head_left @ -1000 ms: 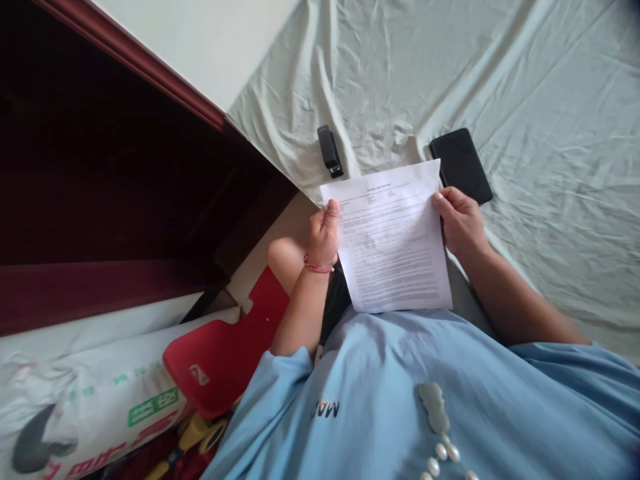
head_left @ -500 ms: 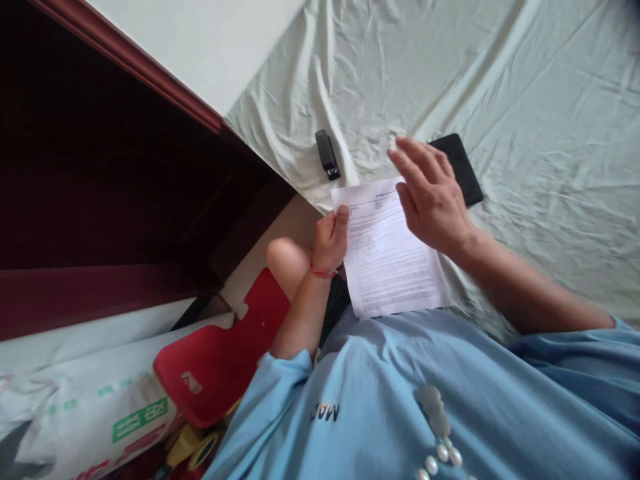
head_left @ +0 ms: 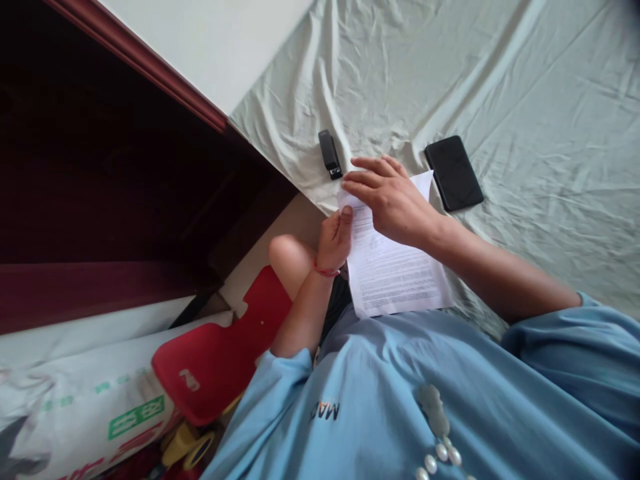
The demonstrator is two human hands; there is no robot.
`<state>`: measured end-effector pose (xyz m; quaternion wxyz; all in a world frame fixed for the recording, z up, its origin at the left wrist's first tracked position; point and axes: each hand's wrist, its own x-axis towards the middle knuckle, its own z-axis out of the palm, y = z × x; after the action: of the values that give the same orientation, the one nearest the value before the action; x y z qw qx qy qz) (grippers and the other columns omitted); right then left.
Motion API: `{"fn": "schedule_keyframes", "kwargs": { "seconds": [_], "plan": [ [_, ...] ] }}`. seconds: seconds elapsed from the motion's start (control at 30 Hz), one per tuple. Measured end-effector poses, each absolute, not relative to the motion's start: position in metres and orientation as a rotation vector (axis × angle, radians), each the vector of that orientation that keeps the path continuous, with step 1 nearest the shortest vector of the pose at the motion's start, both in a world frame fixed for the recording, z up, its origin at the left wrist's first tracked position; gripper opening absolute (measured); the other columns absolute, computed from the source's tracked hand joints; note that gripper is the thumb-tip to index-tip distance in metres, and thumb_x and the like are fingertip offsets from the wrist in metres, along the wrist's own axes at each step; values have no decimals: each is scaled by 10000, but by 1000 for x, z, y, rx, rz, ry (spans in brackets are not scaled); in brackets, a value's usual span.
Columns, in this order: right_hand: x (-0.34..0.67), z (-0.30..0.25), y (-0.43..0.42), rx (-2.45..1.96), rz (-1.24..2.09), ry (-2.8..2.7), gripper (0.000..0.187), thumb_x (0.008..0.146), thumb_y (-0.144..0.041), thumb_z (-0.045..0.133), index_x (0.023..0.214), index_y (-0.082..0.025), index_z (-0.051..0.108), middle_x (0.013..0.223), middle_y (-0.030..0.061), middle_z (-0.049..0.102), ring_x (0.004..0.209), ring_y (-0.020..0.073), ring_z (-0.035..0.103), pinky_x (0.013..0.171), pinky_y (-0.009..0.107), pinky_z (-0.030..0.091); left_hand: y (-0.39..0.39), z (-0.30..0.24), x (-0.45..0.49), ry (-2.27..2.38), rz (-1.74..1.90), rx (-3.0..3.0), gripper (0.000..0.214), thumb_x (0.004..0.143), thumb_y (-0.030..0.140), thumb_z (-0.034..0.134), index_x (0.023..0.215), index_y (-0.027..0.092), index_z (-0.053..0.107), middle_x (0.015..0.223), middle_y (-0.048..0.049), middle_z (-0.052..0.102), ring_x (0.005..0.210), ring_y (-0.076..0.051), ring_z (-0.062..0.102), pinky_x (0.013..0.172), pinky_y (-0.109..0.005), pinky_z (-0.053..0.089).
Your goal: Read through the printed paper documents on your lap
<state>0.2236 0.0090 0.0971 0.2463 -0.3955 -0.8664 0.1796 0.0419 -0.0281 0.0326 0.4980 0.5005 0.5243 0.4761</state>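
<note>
My left hand (head_left: 336,239) grips the left edge of a printed sheet of paper (head_left: 397,280), its thumb on top. The lower edge of the paper meets my blue shirt. Over the upper part of the sheet lies my right hand (head_left: 395,203), its fingers stretched toward the top left corner and somewhat apart. It hides the heading lines; whether the fingertips touch the paper I cannot tell. Just beyond those fingertips a black stapler (head_left: 329,154) rests on the light green sheet. To the right of the paper lies a black phone-like device (head_left: 454,173), screen up.
The light green bedsheet (head_left: 540,133) is wrinkled. At left stand dark red furniture (head_left: 125,160), a red plastic chair or stool (head_left: 200,370) and a white printed sack (head_left: 80,407). Something yellow (head_left: 187,447) shows at the bottom. A beaded pendant (head_left: 435,410) hangs over my shirt.
My right hand has moved left and down across the top of the paper, uncovering the black device. The left hand keeps its hold on the paper's edge.
</note>
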Motion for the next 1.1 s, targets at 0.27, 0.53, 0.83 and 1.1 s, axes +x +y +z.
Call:
{"fn": "schedule_keyframes", "kwargs": {
  "seconds": [0.27, 0.53, 0.83, 1.1],
  "plan": [
    [216, 89, 8, -1030, 535, -2348, 460, 1089, -209, 389, 1432, -192, 696, 1399, 131, 746, 1449, 326, 532, 1203, 521, 342, -32, 29, 39, 1323, 1157, 1189, 594, 956, 746, 659, 738, 197, 604, 656, 3, 538, 614, -125, 514, 553, -292, 339],
    [243, 69, 57, -1213, 624, -2404, 373, 1077, -327, 458, 1057, -210, 811, 997, 98, 781, 1052, 293, 672, 1025, 451, 449, -22, 14, 18, 1421, 1202, 1127, 514, 986, 675, 685, 790, 200, 689, 700, -17, 634, 731, -173, 648, 640, -285, 461],
    [259, 43, 97, -1459, 805, -2608, 337, 972, -284, 508, 1046, -219, 831, 995, 94, 808, 915, 273, 691, 818, 394, 466, -13, -29, 14, 1337, 1205, 753, 558, 858, 741, 789, 841, 188, 718, 756, -45, 724, 808, -197, 733, 733, -300, 561],
    [245, 26, 127, -1544, 637, -2655, 294, 944, -269, 551, 992, -204, 834, 991, 120, 806, 996, 323, 693, 873, 448, 498, 3, 2, 4, 1631, 1014, 827, 402, 861, 361, 848, 642, 189, 558, 556, 59, 482, 493, -78, 448, 478, -200, 307]
  ]
}}
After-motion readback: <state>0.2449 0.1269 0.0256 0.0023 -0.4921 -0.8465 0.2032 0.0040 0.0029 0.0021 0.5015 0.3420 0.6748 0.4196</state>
